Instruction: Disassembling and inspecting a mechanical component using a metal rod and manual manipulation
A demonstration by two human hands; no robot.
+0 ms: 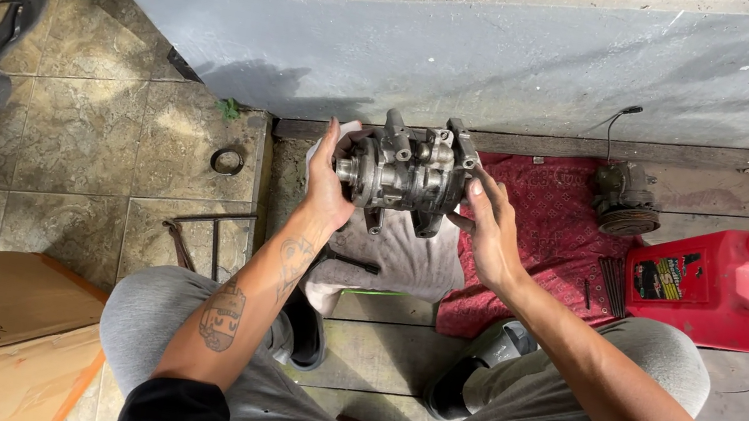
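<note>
Daylight shot, pretty bright overall but soft, no harsh sun anywhere. The grey wall (522,53) takes the most light on its right side and drops into shade at lower left, and the tile floor (83,131) at left is dimmer with a dark patch in the corner. The red jug (721,289) has a mild sheen on top, nothing blown out. Focus is sharp mid-frame, grime on the metal part (406,173) reads fine. Wide lens bends the edges, and the sleeves at the bottom go a bit soft.
</note>
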